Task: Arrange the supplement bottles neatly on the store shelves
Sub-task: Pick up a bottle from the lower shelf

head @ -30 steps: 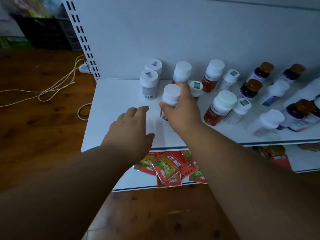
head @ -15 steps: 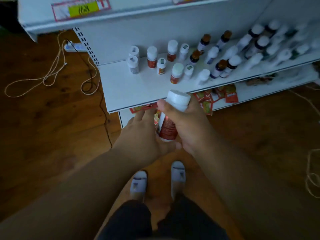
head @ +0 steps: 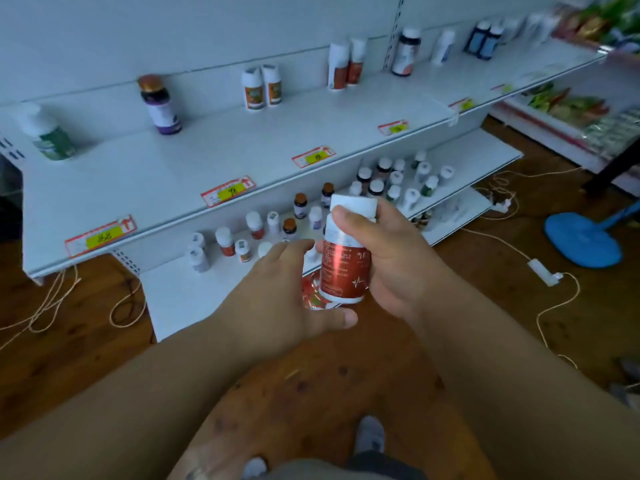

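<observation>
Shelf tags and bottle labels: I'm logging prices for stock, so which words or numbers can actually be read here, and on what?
"98": handwritten on the yellow price tag on the upper shelf edge, likely but not crisp.
Other price tags: scrawls, unreadable.
Red bottle gripped by the right hand: white print, too small and blurred to read.
Shelf bottles: labels blurred, unreadable.

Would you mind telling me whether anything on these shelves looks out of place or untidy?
Yes. The lower shelf holds a loose scatter of supplement bottles with mixed cap colours, not in rows. The upper shelf has only a few, widely spaced. Red packets lie jumbled beneath. Cables trail over the floor.
</observation>
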The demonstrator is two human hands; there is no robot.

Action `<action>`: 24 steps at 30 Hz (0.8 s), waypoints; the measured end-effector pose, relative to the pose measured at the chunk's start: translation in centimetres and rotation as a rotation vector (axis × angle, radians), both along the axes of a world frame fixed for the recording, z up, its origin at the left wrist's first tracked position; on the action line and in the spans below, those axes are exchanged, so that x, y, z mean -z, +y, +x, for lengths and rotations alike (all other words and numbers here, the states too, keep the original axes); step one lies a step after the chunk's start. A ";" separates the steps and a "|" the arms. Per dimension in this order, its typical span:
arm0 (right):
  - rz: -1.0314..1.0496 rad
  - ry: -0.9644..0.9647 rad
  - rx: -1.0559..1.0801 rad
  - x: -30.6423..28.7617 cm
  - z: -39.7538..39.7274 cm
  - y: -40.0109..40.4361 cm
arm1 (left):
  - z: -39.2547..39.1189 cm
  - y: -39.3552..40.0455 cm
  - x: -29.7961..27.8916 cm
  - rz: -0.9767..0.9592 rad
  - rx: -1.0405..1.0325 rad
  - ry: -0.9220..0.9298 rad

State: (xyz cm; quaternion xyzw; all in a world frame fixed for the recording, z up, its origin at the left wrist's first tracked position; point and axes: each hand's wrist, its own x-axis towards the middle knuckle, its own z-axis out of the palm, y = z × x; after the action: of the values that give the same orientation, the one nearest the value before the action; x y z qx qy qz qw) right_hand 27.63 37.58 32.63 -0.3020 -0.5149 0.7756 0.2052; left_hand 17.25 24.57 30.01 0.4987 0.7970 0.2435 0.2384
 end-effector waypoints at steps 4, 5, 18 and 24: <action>0.108 -0.020 0.048 -2.0 1.1 7.0 | 2.0 6.7 -1.5 0.034 0.002 0.022; 0.114 -0.012 0.060 -2.3 1.2 8.9 | 2.3 8.4 -1.8 0.042 -0.013 0.024; 0.218 -0.036 0.041 -5.8 -6.0 28.0 | -5.3 26.6 -5.2 0.049 -0.076 0.087; 0.469 -0.165 -0.027 -5.7 -9.3 35.7 | -8.8 34.5 -4.3 0.044 -0.061 0.113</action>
State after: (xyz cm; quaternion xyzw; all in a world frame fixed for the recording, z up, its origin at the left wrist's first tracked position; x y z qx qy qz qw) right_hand 18.33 73.31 38.30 -0.3015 -0.7000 0.6102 0.2163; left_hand 8.44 59.05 34.32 0.4921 0.8185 0.2398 0.1744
